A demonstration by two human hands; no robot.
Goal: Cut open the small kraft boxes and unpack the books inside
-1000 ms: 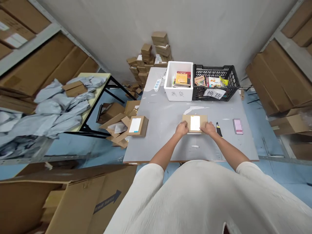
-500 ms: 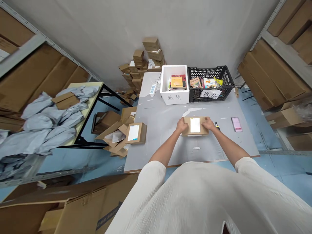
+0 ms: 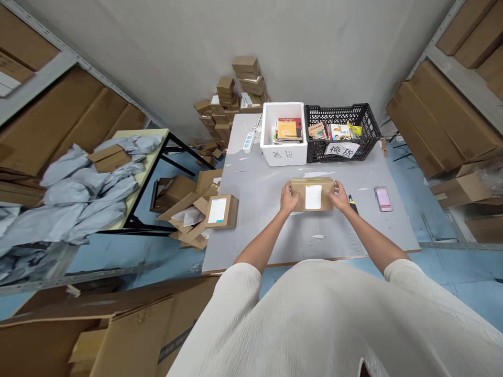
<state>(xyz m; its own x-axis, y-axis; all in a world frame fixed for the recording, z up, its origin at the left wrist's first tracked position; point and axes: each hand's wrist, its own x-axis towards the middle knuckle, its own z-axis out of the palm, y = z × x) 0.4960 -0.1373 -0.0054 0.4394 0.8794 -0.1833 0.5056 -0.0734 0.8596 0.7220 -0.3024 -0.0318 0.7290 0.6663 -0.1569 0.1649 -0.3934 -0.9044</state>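
A small brown cardboard box (image 3: pixel 297 203) with a white label faces me over the middle of the grey table (image 3: pixel 251 209). My left hand (image 3: pixel 290 198) grips its left end, thumb on the front. At its right end my right hand (image 3: pixel 339 197) holds on in the same way. Just right of that hand lies a black and yellow cutter (image 3: pixel 353 204). A phone with a pink screen (image 3: pixel 383 199) rests farther right. Another labelled box (image 3: pixel 231 212) sits at the table's left edge.
Behind the box stand a white bin (image 3: pixel 284 155) and a black crate (image 3: pixel 367 141), both with books. A power strip (image 3: pixel 248 142) lies left of the bin. Opened cartons (image 3: pixel 188 214) fill the floor at left, beside a side table (image 3: pixel 160 137) piled with grey bags.
The held box has tilted up, so its front face and top edge now show, and both hands have shifted their hold to its ends. The whole view has moved slightly.
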